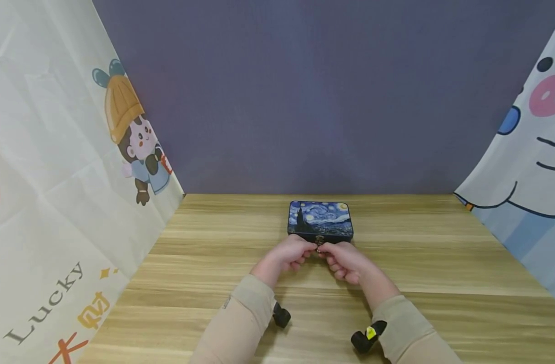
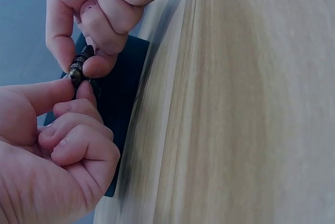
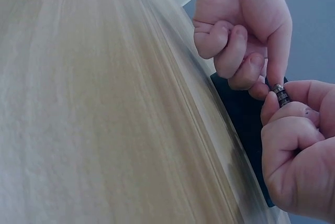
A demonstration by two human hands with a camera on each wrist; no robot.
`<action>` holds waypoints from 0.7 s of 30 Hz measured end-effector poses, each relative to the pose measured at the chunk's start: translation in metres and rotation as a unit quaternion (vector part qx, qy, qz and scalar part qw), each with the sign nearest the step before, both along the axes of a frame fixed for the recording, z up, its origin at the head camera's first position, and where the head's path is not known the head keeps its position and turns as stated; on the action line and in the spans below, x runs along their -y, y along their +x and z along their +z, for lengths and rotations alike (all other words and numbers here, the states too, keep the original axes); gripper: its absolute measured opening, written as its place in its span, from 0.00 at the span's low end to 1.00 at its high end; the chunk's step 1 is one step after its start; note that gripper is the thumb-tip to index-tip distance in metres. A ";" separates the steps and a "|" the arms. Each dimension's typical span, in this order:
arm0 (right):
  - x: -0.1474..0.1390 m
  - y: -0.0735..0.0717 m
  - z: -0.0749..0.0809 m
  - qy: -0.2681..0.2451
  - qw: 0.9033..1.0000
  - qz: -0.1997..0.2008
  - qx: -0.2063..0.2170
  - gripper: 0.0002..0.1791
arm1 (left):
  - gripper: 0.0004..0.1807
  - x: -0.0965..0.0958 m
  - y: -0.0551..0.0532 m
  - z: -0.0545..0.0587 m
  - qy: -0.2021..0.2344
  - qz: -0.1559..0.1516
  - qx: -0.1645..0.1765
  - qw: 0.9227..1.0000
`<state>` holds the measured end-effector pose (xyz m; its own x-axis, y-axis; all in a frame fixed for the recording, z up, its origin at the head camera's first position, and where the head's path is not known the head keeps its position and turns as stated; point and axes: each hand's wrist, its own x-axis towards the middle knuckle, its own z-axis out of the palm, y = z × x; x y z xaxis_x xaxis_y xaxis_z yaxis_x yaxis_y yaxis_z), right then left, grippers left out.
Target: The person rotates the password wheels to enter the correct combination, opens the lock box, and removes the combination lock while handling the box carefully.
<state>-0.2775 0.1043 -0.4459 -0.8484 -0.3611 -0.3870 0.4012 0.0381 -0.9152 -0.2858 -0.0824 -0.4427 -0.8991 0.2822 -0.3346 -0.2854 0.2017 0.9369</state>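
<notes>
A small flat box (image 1: pixel 323 217) with a swirling blue night-sky painting on its lid lies closed at the far middle of the table. At its front hangs a small dark brass combination padlock (image 2: pixel 78 67) with ringed number dials. My left hand (image 1: pixel 294 252) pinches one end of the padlock between thumb and forefinger, the other fingers curled in. From the other side, my right hand (image 1: pixel 345 259) pinches it the same way. In the right wrist view the padlock (image 3: pixel 281 96) shows between both sets of fingertips, which cover parts of it.
The wood-grain table (image 1: pixel 214 253) extends around the box. A dark grey-blue cloth backdrop (image 1: pixel 305 101) rises behind its far edge. Printed cloths hang at the left (image 1: pixel 54 151) and right (image 1: pixel 523 167). A black wrist camera (image 1: pixel 282 316) sits by the left cuff, another (image 1: pixel 366 338) by the right.
</notes>
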 end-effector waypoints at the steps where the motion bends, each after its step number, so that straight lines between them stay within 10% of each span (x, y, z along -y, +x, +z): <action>1: 0.000 0.000 0.000 0.000 1.000 0.001 0.000 0.12 | 0.18 0.000 0.000 0.000 0.002 -0.001 0.001 1.000; 21: -0.012 -0.001 0.005 -0.017 1.000 0.016 0.011 0.20 | 0.17 0.001 0.002 0.004 0.011 -0.010 0.000 1.000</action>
